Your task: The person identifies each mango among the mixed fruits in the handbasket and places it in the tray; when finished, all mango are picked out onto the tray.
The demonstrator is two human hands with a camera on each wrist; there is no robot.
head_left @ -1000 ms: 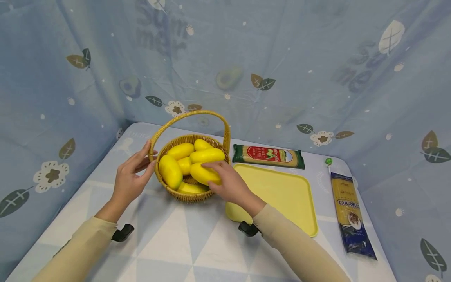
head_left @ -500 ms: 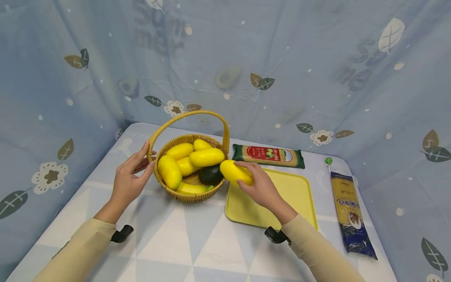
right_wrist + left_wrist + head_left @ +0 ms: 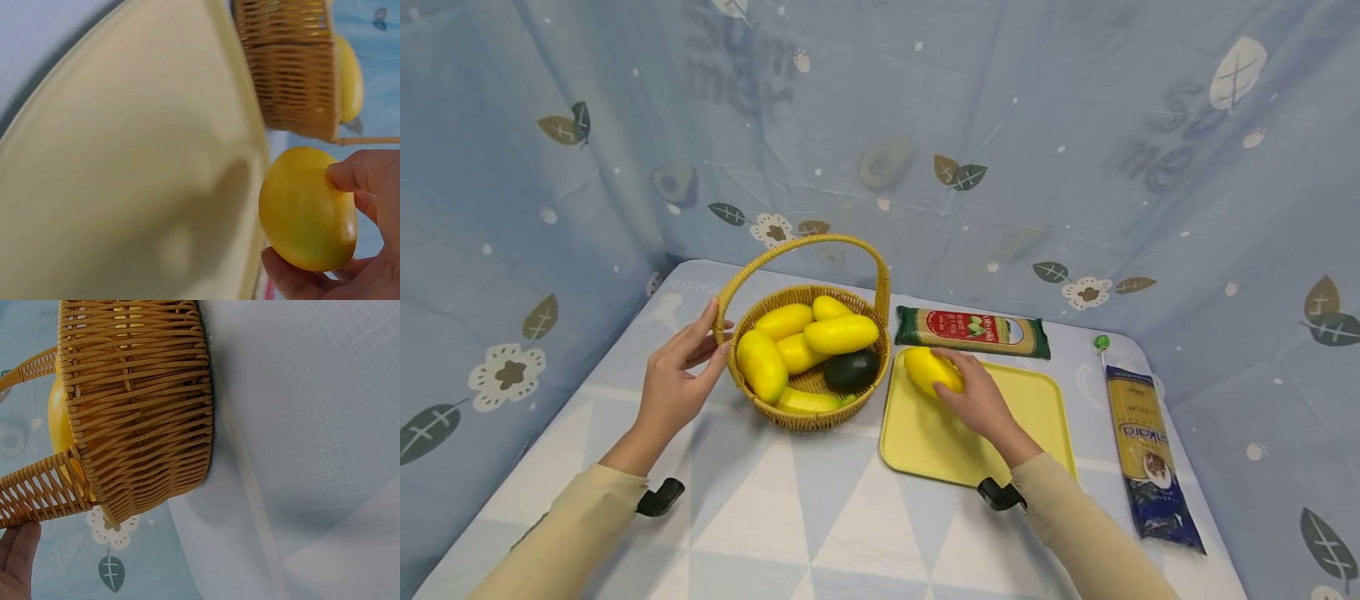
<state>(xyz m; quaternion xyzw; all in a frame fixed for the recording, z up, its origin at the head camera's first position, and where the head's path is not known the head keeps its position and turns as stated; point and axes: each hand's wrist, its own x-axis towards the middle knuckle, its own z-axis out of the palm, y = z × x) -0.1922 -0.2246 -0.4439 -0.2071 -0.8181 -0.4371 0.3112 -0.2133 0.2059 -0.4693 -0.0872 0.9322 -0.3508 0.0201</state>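
Observation:
My right hand (image 3: 981, 398) grips a yellow mango (image 3: 928, 371) over the back left part of a yellow tray (image 3: 1000, 442). Between thumb and fingers, the mango (image 3: 306, 212) shows a greenish patch in the right wrist view. With thumb and fingers, my left hand (image 3: 681, 367) holds the lower left end of the handle (image 3: 724, 308) of a wicker basket (image 3: 808, 421). Inside lie several yellow mangoes (image 3: 841, 334), a dark green avocado (image 3: 852, 371) and a banana (image 3: 808, 402) with a green tip. In the left wrist view, the basket wall (image 3: 137, 412) hides most of the fruit.
Behind the tray lies a green and red noodle packet (image 3: 972, 332). A blue and gold pasta packet (image 3: 1150, 458) lies along the table's right side, with a green lollipop (image 3: 1101, 343) just behind it. A patterned blue curtain (image 3: 880, 108) surrounds the table.
My right hand has lifted the mango out of the basket and carried it right, over the tray, uncovering the avocado. The left hand has stayed at the handle.

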